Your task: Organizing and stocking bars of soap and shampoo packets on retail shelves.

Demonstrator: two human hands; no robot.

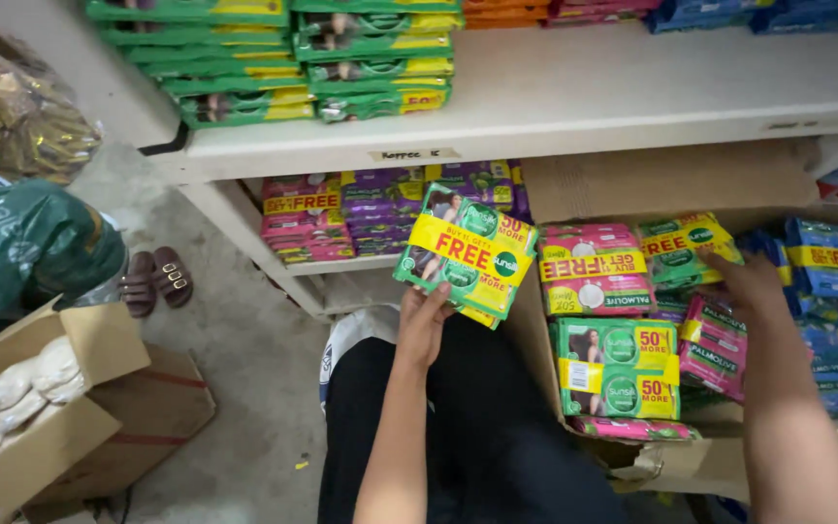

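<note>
My left hand [425, 322] holds up a stack of green sachet packs with a yellow band [465, 252], in front of the lower shelf. My right hand [751, 283] reaches into an open cardboard box [574, 194] and rests on the packs inside, touching a green pack [679, 248] and a pink pack [713, 345]. The box also holds another pink pack [594, 269], a green pack [619, 368] nearer to me, and blue packs [831, 258] at the right.
A white shelf unit [574, 97] carries stacked green packs [273, 68] on top and pink and purple packs [341, 209] below. At left stand a cardboard box of white bags [41, 408], a green sack [21, 252] and brown sandals [155, 281] on the concrete floor.
</note>
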